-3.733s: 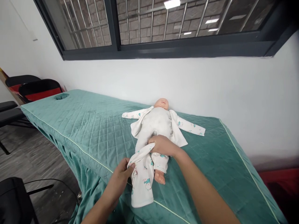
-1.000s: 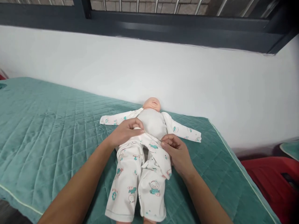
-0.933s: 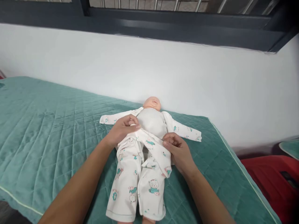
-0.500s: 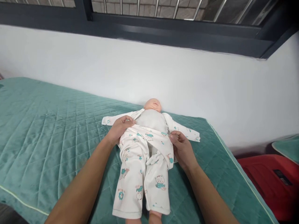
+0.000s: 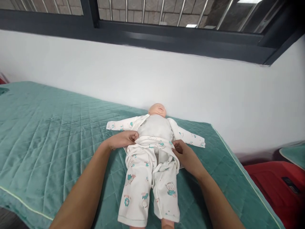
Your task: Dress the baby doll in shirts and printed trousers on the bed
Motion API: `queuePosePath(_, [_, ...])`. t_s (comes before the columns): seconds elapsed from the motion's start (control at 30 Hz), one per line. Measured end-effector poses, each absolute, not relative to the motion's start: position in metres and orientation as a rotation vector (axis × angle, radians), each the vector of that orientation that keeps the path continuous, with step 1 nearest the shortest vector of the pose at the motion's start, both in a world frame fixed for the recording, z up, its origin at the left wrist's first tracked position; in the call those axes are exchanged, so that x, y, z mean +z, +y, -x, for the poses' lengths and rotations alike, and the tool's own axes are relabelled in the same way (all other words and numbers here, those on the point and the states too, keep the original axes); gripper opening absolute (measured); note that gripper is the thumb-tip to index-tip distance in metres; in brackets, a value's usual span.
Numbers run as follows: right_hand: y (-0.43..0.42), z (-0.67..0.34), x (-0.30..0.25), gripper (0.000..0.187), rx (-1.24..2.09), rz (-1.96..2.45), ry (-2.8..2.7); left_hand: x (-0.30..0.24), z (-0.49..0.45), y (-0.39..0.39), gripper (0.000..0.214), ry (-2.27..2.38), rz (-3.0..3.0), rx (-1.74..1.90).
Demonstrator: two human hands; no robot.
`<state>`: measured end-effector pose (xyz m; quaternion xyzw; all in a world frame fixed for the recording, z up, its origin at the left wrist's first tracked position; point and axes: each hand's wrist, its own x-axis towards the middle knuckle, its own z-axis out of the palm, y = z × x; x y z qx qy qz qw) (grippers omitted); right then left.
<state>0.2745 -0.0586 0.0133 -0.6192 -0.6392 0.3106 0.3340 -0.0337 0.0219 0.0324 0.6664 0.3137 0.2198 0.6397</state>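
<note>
A baby doll (image 5: 157, 109) lies on its back, head toward the wall, with its pale cloth torso (image 5: 156, 125) bare at the front. It wears a white baby outfit (image 5: 138, 178) printed with small animals. Sleeves cover both spread arms, and the legs reach down to the feet at the frame's lower edge. At the doll's waist, my left hand (image 5: 122, 139) pinches the fabric on the left side. Opposite it, my right hand (image 5: 187, 156) has its fingers closed on the fabric at the right. Between my hands the cloth is bunched across the belly, with a gap at the crotch.
Green quilted bedding (image 5: 59, 143) lies under the doll, reaching a white wall (image 5: 202, 89) behind. Above is a dark window frame (image 5: 166, 38) with metal bars outside. A red plastic object (image 5: 269, 184) stands beyond the bed's right edge.
My left hand has moved down along the waist. The cloth between my hands is folded narrower, and more of the crotch gap shows. The whole view has shifted slightly.
</note>
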Motion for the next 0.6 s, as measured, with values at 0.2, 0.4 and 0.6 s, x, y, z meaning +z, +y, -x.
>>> queuePosePath(0.2, [-0.051,-0.266,0.01,0.015,0.694,1.782,-1.574,0.029,0.031,0.027,0.017,0.876,-1.486,0.698])
queuePosePath(0.4, [-0.041,-0.266,0.011,0.02,0.686,1.91,-1.544,0.029,0.025,0.026,0.027,1.017,-1.259,0.862])
queuePosePath(0.6, [-0.031,-0.269,0.033,0.013,0.924,1.92,-1.662,0.031,0.022,0.022,0.021,1.177,-1.518,0.647])
